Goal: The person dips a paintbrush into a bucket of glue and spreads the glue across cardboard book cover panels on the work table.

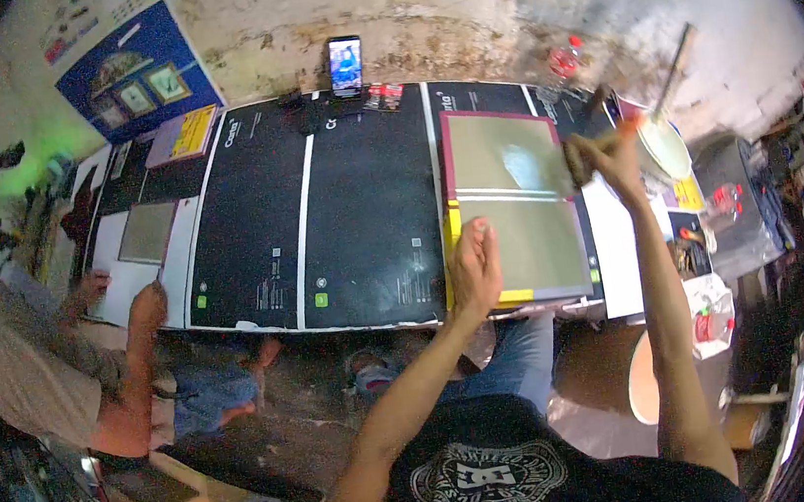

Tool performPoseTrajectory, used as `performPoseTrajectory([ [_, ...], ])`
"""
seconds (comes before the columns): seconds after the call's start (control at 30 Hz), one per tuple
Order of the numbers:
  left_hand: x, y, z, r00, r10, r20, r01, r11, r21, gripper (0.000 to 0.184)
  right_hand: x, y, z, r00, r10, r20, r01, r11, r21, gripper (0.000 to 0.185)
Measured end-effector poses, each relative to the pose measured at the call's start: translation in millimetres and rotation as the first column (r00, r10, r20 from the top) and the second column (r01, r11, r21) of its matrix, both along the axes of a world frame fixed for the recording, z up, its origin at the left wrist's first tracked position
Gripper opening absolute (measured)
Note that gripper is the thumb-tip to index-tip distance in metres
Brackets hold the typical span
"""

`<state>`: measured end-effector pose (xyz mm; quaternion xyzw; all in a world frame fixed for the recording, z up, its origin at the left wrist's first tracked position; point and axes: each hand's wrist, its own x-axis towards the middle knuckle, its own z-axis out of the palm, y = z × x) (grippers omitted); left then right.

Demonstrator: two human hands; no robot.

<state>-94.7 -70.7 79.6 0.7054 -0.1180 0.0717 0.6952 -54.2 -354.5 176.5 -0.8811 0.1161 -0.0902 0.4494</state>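
Stained wall behind hands (476, 267) and board (530, 241)

Through my feed, light is moderate and uneven: the wall (454, 7) reads bright, while the floor (289, 393) lies in shadow. I note green glow at far left, a lit phone screen (346, 64), and a pale sheen on the panel (521, 247). Motion blurs the right hand (614, 163); grain speckles dark areas. Wide-angle curvature bends the margins into black corners.

lit phone (345, 67), blue picture board (136, 73), stained wall (413, 2)
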Motion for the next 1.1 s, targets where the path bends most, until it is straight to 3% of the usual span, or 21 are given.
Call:
performPoseTrajectory([
  [0.07, -2.3, 4.8, 9.7, 1.0, 0.015, 0.01, -0.015, 1.0, 0.025, 0.028, -27.5, -29.0, -17.0, 0.951, -0.181, 0.249, 0.216, 0.969, -0.119, 0.028],
  [0.13, -1.4, 4.3, 7.6, 1.0, 0.014, -0.007, -0.014, 0.999, -0.035, 0.029, -53.2, 14.5, 2.0, 0.896, -0.32, 0.308, 0.271, 0.943, 0.193, 0.026],
  [0.23, -1.5, 6.0, 7.0, 1.0, 0.02, 0.007, -0.02, 0.999, -0.035, 0.03, -62.4, 69.4, -8.1, 0.917, -0.256, 0.305, 0.215, 0.963, 0.162, 0.019],
  [0.27, -1.2, 5.4, 5.1, 1.0, 0.022, -0.002, -0.022, 0.999, -0.032, 0.03, -62.9, 81.7, -19.3, 0.942, -0.157, 0.298, 0.13, 0.986, 0.108, 0.015],
  [0.33, -2.4, 4.9, 5.1, 0.999, 0.025, -0.021, -0.026, 0.999, -0.028, 0.031, -68.7, 118.3, -22.5, 0.983, -0.123, 0.138, 0.127, 0.992, -0.017, 0.016],
  [0.43, -2.5, 10.3, 7.8, 0.999, -0.017, -0.036, 0.016, 1.0, -0.011, 0.027, -82.3, 94.7, -29.9, 0.984, -0.177, -0.019, 0.17, 0.967, -0.188, 0.019],
  [0.53, -4.3, 10.0, 9.3, 0.998, -0.031, -0.057, 0.029, 0.999, -0.041, 0.024, -78.5, 41.0, -14.1, 0.968, -0.215, 0.129, 0.25, 0.879, -0.407, 0.023],
  [0.6, -2.1, 7.7, 10.5, 1.0, -0.017, -0.008, 0.017, 0.999, -0.03, 0.022, -55.7, 33.1, 11.8, 0.983, -0.101, 0.156, 0.175, 0.781, -0.599, 0.023],
  [0.67, -1.7, 6.5, 11.4, 1.0, -0.013, -0.008, 0.013, 0.999, -0.031, 0.021, -19.2, 30.6, 11.2, 0.958, -0.066, 0.279, 0.187, 0.883, -0.431, 0.021],
  [0.73, -4.1, 7.9, 11.6, 1.0, -0.01, -0.012, 0.01, 1.0, -0.004, 0.02, 20.1, 40.3, -5.9, 0.934, -0.101, 0.343, 0.159, 0.976, -0.145, 0.02],
  [0.8, -2.5, 7.5, 10.5, 1.0, -0.009, -0.014, 0.01, 0.999, 0.039, 0.019, 52.4, 40.0, -33.8, 0.93, 0.112, 0.35, -0.09, 0.993, -0.077, 0.019],
  [0.83, -2.6, 8.0, 11.1, 0.999, -0.02, -0.036, 0.021, 0.999, 0.026, 0.019, 63.4, 31.2, -49.1, 0.919, 0.238, 0.314, -0.209, 0.97, -0.124, 0.021],
  [0.87, -1.8, 7.8, 11.5, 0.998, -0.029, -0.058, 0.029, 1.0, 0.007, 0.018, 76.0, 6.7, -68.1, 0.939, 0.206, 0.275, -0.124, 0.949, -0.288, 0.022],
  [0.93, -1.4, 8.3, 11.6, 0.998, -0.023, -0.058, 0.022, 1.0, -0.021, 0.019, 81.2, -7.3, -43.2, 0.96, 0.085, 0.267, -0.017, 0.969, -0.247, 0.022],
  [0.97, 0.0, 7.9, 11.2, 0.999, -0.006, -0.033, 0.005, 1.0, -0.028, 0.019, 77.9, -12.2, -20.1, 0.958, 0.092, 0.271, 0.048, 0.882, -0.468, 0.023],
  [1.0, -1.4, 8.6, 9.7, 1.0, 0.004, -0.015, -0.005, 1.0, -0.03, 0.02, 76.1, -18.1, -8.5, 0.966, 0.107, 0.234, 0.008, 0.897, -0.442, 0.024],
  [1.07, -2.8, 7.5, 4.3, 1.0, 0.023, -0.021, -0.024, 0.996, -0.083, 0.022, 57.8, -1.4, 10.3, 0.912, 0.221, 0.347, 0.037, 0.797, -0.603, 0.022],
  [1.1, -3.1, 5.7, 2.8, 0.999, 0.031, -0.025, -0.033, 0.993, -0.112, 0.023, 46.1, 19.1, 16.0, 0.858, 0.364, 0.363, -0.131, 0.838, -0.53, 0.017],
])
